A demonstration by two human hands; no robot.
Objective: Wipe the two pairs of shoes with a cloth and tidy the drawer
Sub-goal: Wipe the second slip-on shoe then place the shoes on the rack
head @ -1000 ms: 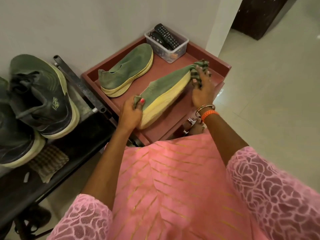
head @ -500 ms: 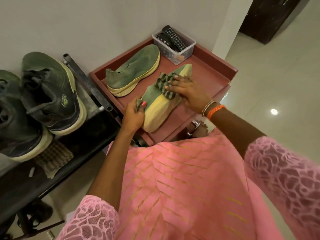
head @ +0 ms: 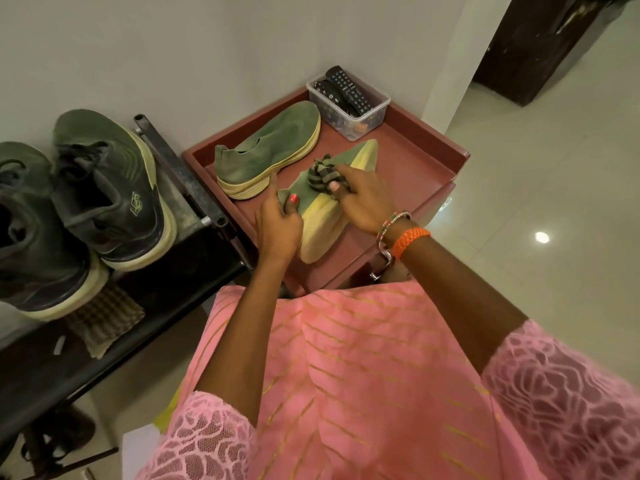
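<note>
A green slip-on shoe with a yellow sole lies tilted on its side on the red-brown cabinet top. My left hand grips its heel. My right hand holds a bunched striped cloth against the shoe's upper, near the middle. The matching green shoe rests flat behind it. Two dark green lace-up sneakers stand on the black rack at the left.
A clear plastic box with remote controls sits in the cabinet's far corner by the wall. A folded checked cloth lies on the black rack. A drawer handle shows below the cabinet top. Pale tiled floor spreads to the right.
My right hand has drawn the cloth from the shoe's toe back along its upper toward the heel. My left hand stays on the heel. The view has shifted slightly.
</note>
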